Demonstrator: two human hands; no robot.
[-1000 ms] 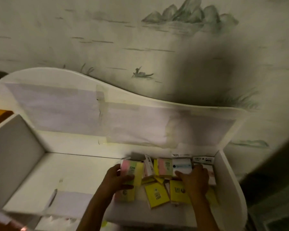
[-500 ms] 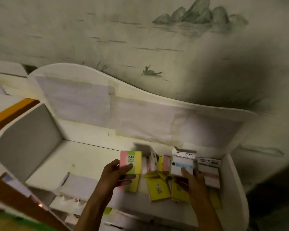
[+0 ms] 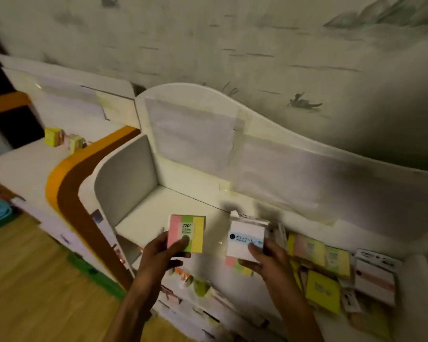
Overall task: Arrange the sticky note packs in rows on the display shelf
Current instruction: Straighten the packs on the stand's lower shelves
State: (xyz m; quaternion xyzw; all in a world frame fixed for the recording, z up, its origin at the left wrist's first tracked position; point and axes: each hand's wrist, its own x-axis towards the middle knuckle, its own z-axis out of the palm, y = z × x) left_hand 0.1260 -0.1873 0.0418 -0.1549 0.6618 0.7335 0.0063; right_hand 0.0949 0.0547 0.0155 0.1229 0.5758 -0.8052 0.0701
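We have two packs lifted above the display shelf point(image 3: 158, 206): our left hand point(image 3: 162, 255) grips a striped pack point(image 3: 186, 233), pink, green and yellow, thumb pressed on its face, and our right hand point(image 3: 267, 257) holds a white pack point(image 3: 246, 240) with fingers curled around its near edge. Both hover over the left-middle part of the shelf, which looks bare. The other packs point(image 3: 319, 262) lie in a loose, overlapping heap at the right end, yellow and striped ones mixed with white ones, so we judge that no row is formed yet and nearly all the arranging is left. The striped pack reads "2209"; the white pack carries a blue band of script, too blurred to read. On a far left surface point(image 3: 17, 166) sit a few small yellow packs point(image 3: 53, 137).
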